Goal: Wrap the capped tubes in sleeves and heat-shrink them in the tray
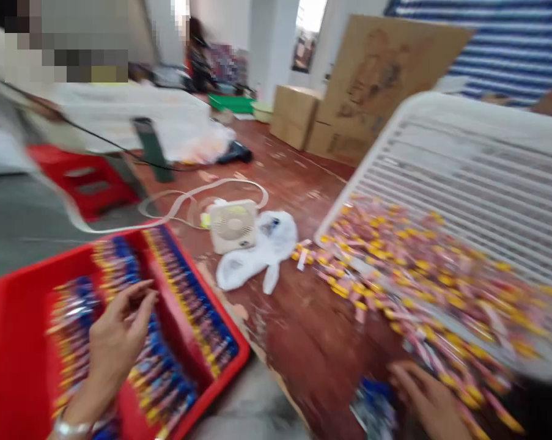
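Observation:
My left hand (120, 342) is over a red plastic tray (16, 342), its fingers curled and the thumb close to the index finger. Whatever may be between the tips is too small to make out. Under and around it lie rows of small wrapped sticks (161, 366) with yellow and blue ends; another neat row (191, 299) runs along the tray's right side. At the lower right, my right hand (426, 397) has its fingers stretched out, blurred by motion. Beside those fingers lies a blue and clear plastic packet (374, 406); whether they touch is unclear. Loose pink sticks with yellow ends (417, 263) are heaped nearby.
A white slatted basket (486, 159) stands tilted behind the heap on the reddish table (303, 342). A small white fan (233, 226) with a cable sits mid-table beside a white plastic bag (280, 232). Cardboard boxes (298, 116) stand behind. A red stool (83, 183) is left.

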A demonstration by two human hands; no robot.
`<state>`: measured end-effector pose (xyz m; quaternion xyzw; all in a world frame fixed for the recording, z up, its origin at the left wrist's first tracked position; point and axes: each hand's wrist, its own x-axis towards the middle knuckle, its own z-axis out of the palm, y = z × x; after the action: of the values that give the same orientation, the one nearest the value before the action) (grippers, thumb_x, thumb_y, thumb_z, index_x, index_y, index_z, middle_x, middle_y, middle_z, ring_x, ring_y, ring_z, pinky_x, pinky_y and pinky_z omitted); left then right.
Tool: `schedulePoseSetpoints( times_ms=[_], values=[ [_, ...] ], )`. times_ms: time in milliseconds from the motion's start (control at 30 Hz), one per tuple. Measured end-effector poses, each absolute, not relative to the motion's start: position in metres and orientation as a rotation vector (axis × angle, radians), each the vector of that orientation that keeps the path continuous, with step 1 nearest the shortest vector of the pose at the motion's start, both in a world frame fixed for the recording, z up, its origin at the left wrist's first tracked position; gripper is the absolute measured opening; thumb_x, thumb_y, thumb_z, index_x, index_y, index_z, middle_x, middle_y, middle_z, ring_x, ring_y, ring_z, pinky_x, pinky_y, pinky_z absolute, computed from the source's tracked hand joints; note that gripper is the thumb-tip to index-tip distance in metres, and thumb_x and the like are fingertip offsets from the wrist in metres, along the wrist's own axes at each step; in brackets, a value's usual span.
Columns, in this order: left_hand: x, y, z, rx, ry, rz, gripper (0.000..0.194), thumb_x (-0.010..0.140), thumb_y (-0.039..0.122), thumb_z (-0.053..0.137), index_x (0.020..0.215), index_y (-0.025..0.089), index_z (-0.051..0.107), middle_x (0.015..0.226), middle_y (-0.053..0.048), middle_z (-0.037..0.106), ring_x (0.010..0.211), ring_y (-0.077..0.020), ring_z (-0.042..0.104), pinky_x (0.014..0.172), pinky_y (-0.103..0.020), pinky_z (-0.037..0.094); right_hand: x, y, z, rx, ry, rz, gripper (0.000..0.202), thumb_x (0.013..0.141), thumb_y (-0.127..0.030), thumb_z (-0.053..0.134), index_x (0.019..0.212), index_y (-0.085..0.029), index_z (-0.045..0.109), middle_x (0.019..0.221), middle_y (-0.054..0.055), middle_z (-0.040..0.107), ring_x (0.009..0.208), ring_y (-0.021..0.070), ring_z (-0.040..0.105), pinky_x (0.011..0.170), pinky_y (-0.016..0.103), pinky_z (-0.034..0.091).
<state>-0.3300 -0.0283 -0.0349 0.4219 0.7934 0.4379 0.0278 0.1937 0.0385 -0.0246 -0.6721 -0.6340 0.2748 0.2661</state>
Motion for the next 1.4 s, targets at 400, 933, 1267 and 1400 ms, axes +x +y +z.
schedulePoseSetpoints(
  times_ms=[400, 933, 1267, 1400],
  values=[
    [-0.007, -0.019, -0.033, 2.534, 0.839, 0.477, 0.036, 0.091, 0.029, 0.062, 0.126, 0.022, 0.056, 0.111, -0.006, 0.067, 0.097, -0.0253, 0.058, 0.086, -0.038, 0.045, 0.221, -0.016, -0.017, -1.998, -1.683, 0.724, 0.034, 0.088, -0.052, 0.058, 0.067, -0.025, 0.058, 0.061, -0.001, 0.060, 0.056, 0.0203, 0.052, 0.057, 0.031, 0.033],
    [0.001, -0.008, -0.036, 2.687, 0.869, 0.451, 0.033, 0.093, 0.028, 0.058, 0.125, 0.024, 0.056, 0.104, -0.004, 0.061, 0.093, -0.0225, 0.052, 0.082, -0.036, 0.041, 0.233, -0.025, -0.021, -1.803, -1.680, 0.935, 0.046, 0.089, -0.046, 0.055, 0.052, -0.021, 0.048, 0.058, -0.004, 0.043, 0.059, 0.0165, 0.043, 0.058, 0.029, 0.029],
    [0.021, 0.123, -0.020, 2.892, 1.021, 0.445, 0.019, 0.091, 0.013, 0.056, 0.108, 0.016, 0.063, 0.112, -0.012, 0.060, 0.107, -0.0287, 0.055, 0.086, -0.041, 0.048, 0.241, -0.018, -0.004, -1.523, -0.978, 1.190, 0.032, 0.069, -0.050, 0.082, 0.080, -0.021, 0.078, 0.064, 0.001, 0.065, 0.059, 0.0182, 0.052, 0.058, 0.029, 0.040],
    [0.025, 0.119, -0.018, 2.762, 0.941, 0.616, 0.025, 0.094, 0.010, 0.047, 0.115, 0.018, 0.058, 0.125, -0.013, 0.056, 0.122, -0.0274, 0.049, 0.100, -0.045, 0.043, 0.230, -0.010, -0.003, -1.442, -0.790, 1.153, 0.038, 0.061, -0.054, 0.087, 0.080, -0.021, 0.080, 0.077, 0.004, 0.072, 0.084, 0.0238, 0.062, 0.079, 0.032, 0.047]
  ],
)
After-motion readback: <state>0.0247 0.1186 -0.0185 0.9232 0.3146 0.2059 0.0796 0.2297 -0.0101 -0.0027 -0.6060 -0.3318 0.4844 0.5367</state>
